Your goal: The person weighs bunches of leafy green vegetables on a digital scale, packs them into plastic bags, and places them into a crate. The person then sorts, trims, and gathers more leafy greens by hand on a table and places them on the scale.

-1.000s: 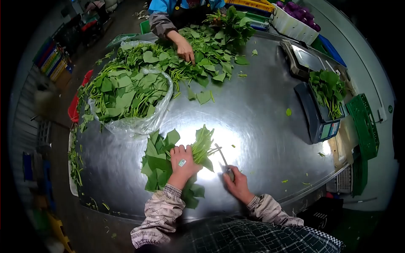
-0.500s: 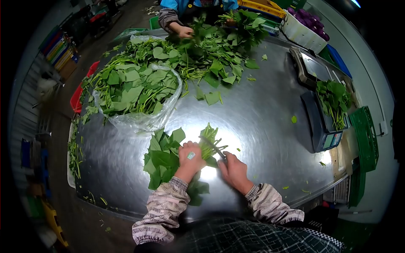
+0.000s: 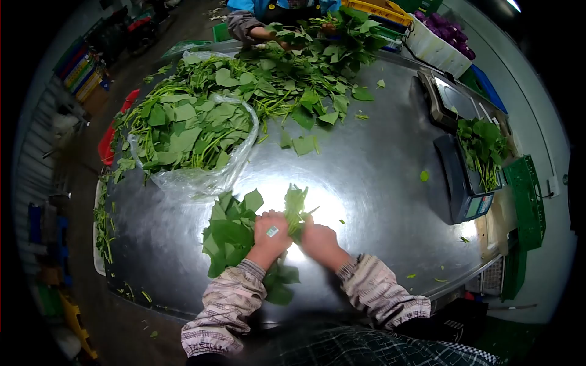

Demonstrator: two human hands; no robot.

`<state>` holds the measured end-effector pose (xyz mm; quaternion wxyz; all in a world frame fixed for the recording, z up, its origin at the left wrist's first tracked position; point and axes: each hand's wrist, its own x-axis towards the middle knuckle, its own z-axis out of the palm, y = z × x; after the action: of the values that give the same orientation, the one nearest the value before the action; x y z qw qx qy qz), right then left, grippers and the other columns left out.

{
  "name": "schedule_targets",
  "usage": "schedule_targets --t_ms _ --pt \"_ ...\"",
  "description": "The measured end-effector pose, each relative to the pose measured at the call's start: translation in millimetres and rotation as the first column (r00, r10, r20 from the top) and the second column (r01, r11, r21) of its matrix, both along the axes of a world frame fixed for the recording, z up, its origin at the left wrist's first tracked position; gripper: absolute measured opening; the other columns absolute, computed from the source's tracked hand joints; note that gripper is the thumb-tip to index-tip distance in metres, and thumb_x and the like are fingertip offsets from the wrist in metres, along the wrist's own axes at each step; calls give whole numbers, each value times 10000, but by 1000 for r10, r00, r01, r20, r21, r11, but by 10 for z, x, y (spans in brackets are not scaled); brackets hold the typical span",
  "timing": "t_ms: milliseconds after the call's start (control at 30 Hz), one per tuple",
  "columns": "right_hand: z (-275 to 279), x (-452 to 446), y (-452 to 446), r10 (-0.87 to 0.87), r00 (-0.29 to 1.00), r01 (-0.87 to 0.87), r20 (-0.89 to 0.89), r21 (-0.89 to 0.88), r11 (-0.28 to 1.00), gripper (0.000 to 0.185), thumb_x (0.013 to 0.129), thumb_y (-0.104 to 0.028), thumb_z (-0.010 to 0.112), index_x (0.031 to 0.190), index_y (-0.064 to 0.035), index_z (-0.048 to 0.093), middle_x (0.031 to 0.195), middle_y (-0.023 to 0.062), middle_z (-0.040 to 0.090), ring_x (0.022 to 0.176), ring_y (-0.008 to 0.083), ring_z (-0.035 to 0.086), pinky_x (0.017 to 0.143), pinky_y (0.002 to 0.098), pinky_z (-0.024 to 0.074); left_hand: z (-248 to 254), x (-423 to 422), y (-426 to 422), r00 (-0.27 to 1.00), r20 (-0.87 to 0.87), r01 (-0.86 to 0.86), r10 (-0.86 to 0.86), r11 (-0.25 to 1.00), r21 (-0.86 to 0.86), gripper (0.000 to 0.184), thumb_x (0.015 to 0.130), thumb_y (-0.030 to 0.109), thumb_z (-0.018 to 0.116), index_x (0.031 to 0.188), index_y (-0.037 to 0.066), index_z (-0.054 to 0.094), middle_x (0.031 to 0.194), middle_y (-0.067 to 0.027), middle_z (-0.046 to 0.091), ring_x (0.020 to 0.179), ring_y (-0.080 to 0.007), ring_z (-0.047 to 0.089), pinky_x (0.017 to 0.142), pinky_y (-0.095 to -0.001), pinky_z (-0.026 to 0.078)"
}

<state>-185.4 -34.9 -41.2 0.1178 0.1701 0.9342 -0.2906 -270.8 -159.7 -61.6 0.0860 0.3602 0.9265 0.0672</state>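
My left hand (image 3: 272,235), with a small pale sticker on its back, is closed around a bunch of leafy greens (image 3: 229,241). The broad leaves spread to the left and below the fist, and the pale cut stems (image 3: 295,204) stick out beyond it. Right beside the stems, my right hand (image 3: 322,244) is closed on a knife (image 3: 314,211). Only a bit of the knife shows; the hand and stems hide the rest. Both hands are low over the metal table (image 3: 366,183).
A plastic bag of greens (image 3: 189,131) lies at the left, beside a loose heap (image 3: 305,79). Across the table a person's hand (image 3: 265,33) is among the leaves. At the right, a scale (image 3: 461,177) bears a bunch; another scale (image 3: 452,97) stands behind it.
My right hand has moved left and closer to the left fist, bringing the knife against the stems. Across the table, the person's hand has shifted within the greens.
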Motion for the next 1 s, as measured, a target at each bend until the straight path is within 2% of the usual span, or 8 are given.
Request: schedule_targets --t_ms 400,500,633,700,800,867,933,1000 --pt "-148 1305 -5 -17 999 20 34 -106 994 193 878 -195 522 938 -30 442 619 193 591 553 417 583 524 516 456 122 -157 -43 985 99 -149 140 984 101 230 599 204 659 711 3 657 732 -185 651 709 -334 645 668 -424 517" --pt "87 1295 43 -35 908 22 -417 -35 999 202 870 -191 563 942 -45 445 610 184 580 546 396 582 514 486 459 669 -134 -103 944 284 -182 171 983 14 318 612 271 685 768 -6 674 767 -188 661 723 -331 652 687 -419 521" --pt "625 812 -124 -145 861 85 -488 -143 986 185 869 -184 575 916 -47 460 632 164 581 557 368 588 513 442 463 1016 -91 -273 502 864 -407 26 889 210 234 653 130 718 831 -19 684 763 -90 674 679 -160 633 640 -309 507" --pt "591 736 -203 -44 935 11 -352 -93 996 197 827 -166 606 917 -52 473 686 150 604 596 381 599 553 477 465 1266 77 -364 263 959 -488 -109 842 230 247 682 10 647 925 -32 655 823 -61 663 716 -123 608 640 -269 490" --pt "-258 1055 -139 156 976 -178 -152 -147 973 329 741 -189 675 992 -62 504 741 156 624 657 383 617 608 475 481 1632 303 -649 250 903 -581 -349 692 428 444 686 33 638 1117 -25 549 933 -92 633 837 -170 620 734 -295 505" --pt "-100 1244 -10 -99 994 109 50 -307 945 380 776 -256 701 1068 -43 583 870 199 651 804 301 654 706 374 506 1905 474 -799 133 923 -847 -361 443 295 536 685 55 649 1191 -15 486 983 -108 610 878 -206 617 784 -330 513" --pt "-165 1593 417 -532 777 385 -336 -414 825 285 824 -239 672 968 -3 606 725 89 645 614 198 606 579 340 493 1567 293 -979 157 810 -895 -565 266 358 521 714 113 660 1188 7 472 982 -122 591 889 -258 599 808 -394 519" --pt "241 1784 811 -940 332 609 -77 -744 276 175 910 -223 585 871 -52 582 646 -8 527 553 64 479 464 242 382 1145 62 -883 309 632 -856 -711 82 511 460 744 258 635 1114 17 505 942 -124 578 898 -264 581 787 -394 515"
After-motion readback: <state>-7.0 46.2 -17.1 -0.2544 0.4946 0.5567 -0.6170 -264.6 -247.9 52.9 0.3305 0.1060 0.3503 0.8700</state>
